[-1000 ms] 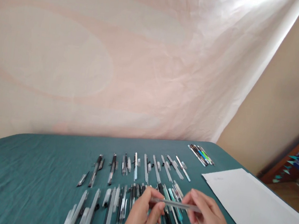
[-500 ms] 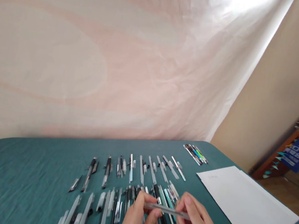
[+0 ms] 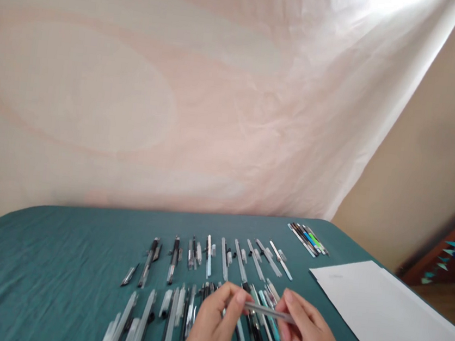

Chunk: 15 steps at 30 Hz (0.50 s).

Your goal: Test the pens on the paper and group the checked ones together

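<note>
My left hand [image 3: 213, 325] and my right hand [image 3: 309, 336] pinch the two ends of one thin grey pen [image 3: 267, 311], held level just above the green cloth. Its left end sits between my left thumb and fingers, its right end between my right fingertips. Under and around the hands lie two rows of pens and caps [image 3: 209, 256], clear, black and teal, laid side by side.
The table wears a teal cloth [image 3: 56, 260]. A white sheet of paper [image 3: 387, 314] lies at the right. A small bunch of coloured pens [image 3: 308, 238] rests at the far right corner. A pale draped backdrop [image 3: 179, 88] hangs behind; a wooden shelf [image 3: 448, 250] stands at right.
Both hands keep hold of the same pen; my left fingers have shifted along its left end. The view has swung slightly.
</note>
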Motion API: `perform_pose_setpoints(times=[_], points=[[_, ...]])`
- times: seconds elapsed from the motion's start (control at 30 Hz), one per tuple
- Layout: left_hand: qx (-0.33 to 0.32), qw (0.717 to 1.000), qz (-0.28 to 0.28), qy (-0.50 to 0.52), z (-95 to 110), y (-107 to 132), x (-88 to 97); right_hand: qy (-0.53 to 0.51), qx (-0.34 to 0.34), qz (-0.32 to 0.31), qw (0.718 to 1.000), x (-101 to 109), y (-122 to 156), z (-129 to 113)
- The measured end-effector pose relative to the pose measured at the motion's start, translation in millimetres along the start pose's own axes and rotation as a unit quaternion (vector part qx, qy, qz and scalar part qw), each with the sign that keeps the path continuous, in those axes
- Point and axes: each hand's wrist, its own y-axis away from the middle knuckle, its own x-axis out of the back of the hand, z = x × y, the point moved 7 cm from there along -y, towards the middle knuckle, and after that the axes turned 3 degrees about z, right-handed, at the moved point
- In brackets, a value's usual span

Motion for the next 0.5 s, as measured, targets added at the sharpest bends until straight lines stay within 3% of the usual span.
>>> perform_pose_setpoints(times=[0.2, 0.37, 0.5], points=[[0.148, 0.982, -0.051, 0.104, -19.3, -4.6, 0.9, -0.012, -0.055, -0.023, 0.998, -7.0, 1.6, 11.5], [0.172, 0.964, -0.082, 0.183, -32.3, 0.6, -9.9, -0.004, -0.058, -0.039, 0.998, -9.8, 2.8, 18.5], [0.182, 0.931, -0.160, 0.274, -25.9, 7.8, -25.5, 0.021, -0.045, -0.066, 0.997, -9.8, 5.6, 19.6]])
